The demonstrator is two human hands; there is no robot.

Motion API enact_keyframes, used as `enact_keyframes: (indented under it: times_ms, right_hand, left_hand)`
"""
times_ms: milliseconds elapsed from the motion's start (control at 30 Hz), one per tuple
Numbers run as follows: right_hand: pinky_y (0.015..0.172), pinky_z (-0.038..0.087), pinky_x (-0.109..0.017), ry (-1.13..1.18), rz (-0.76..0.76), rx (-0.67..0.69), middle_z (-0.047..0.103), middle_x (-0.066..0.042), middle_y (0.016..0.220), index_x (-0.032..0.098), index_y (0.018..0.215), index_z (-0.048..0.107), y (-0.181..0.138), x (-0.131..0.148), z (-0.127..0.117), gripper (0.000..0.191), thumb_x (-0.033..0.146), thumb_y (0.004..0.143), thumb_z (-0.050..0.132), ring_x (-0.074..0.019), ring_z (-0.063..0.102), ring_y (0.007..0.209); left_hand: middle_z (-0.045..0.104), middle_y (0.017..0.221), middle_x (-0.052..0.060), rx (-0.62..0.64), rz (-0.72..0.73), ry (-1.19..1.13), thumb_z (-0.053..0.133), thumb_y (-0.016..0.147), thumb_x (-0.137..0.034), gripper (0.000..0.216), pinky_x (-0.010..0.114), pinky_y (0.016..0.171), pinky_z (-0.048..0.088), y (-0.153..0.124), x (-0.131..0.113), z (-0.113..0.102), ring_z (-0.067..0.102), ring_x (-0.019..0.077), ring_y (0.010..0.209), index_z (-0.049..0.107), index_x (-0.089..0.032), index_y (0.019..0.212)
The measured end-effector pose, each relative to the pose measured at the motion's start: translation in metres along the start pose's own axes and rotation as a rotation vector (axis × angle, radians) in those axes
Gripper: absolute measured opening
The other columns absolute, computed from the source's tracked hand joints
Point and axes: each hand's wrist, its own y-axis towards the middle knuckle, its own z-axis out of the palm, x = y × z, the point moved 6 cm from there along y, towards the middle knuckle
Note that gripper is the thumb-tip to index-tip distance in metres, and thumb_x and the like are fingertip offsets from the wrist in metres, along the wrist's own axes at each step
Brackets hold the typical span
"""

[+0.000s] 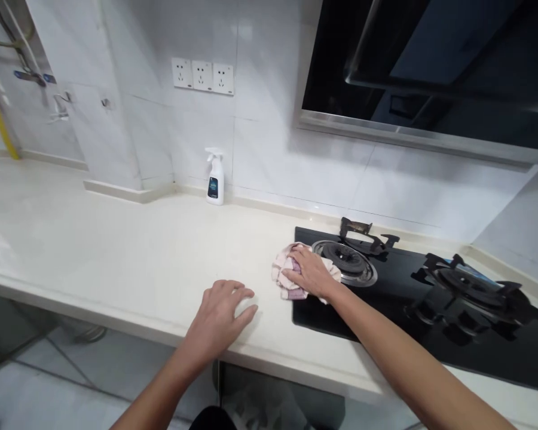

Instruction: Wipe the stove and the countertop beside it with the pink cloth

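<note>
My right hand (311,272) presses on a crumpled pink and white cloth (283,272), its fingers bent over the fabric. The cloth straddles the left edge of a black glass gas stove (323,316), partly on the pale countertop (161,251) and close to the left burner (347,260). Apart from it, my left hand (224,310) hovers over or rests on the counter near its front edge, fingers curved and spread, holding nothing. Whether its fingertips touch the surface I cannot tell.
A white spray bottle (215,179) stands upright against the tiled wall. The left burner's pan support (367,236) lies displaced behind its burner. The right burner (475,283) has its black support on. A range hood (430,71) overhangs the stove. Wall sockets (202,76) are above the bottle.
</note>
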Motion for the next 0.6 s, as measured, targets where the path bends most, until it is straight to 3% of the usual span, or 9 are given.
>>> enact_keyframes:
  times_ms: [167, 300, 433, 600]
  right_hand:
    - [0.114, 0.038, -0.05, -0.063, 0.203, 0.005, 0.05, -0.02, 0.151, 0.014, 0.136, 0.06, 0.047, -0.031, 0.014, 0.054, 0.053, 0.098, 0.058, -0.0337, 0.044, 0.14]
    - [0.115, 0.037, -0.053, -0.063, 0.28, 0.009, 0.048, -0.024, 0.151, 0.011, 0.135, 0.059, 0.05, -0.025, 0.013, 0.055, 0.052, 0.098, 0.057, -0.0368, 0.044, 0.14]
    - [0.112, 0.041, -0.049, -0.049, 0.209, 0.035, 0.05, -0.02, 0.15, 0.015, 0.131, 0.06, 0.005, 0.013, 0.001, 0.05, 0.05, 0.096, 0.059, -0.0334, 0.049, 0.135]
    - [0.114, 0.04, -0.052, 0.07, 0.038, -0.02, 0.046, -0.018, 0.157, 0.019, 0.13, 0.058, -0.102, 0.056, -0.027, 0.048, 0.052, 0.096, 0.06, -0.0348, 0.047, 0.14]
  left_hand:
    - [0.067, 0.129, 0.009, 0.012, 0.004, 0.031, 0.062, 0.096, -0.036, 0.025, 0.048, 0.102, 0.044, 0.001, 0.004, 0.006, 0.055, 0.0312, 0.126, 0.072, -0.028, 0.117]
    - [0.064, 0.132, 0.011, 0.006, 0.015, 0.093, 0.063, 0.096, -0.032, 0.024, 0.049, 0.103, 0.045, 0.0, 0.001, 0.006, 0.054, 0.0315, 0.127, 0.072, -0.025, 0.118]
    - [0.064, 0.133, 0.012, 0.009, 0.021, 0.137, 0.064, 0.097, -0.031, 0.027, 0.049, 0.105, 0.045, -0.002, -0.003, 0.001, 0.054, 0.0312, 0.129, 0.071, -0.024, 0.122]
    - [0.063, 0.137, 0.014, 0.019, 0.038, 0.193, 0.063, 0.097, -0.036, 0.032, 0.052, 0.107, 0.045, -0.003, -0.002, 0.001, 0.055, 0.0342, 0.131, 0.072, -0.024, 0.125]
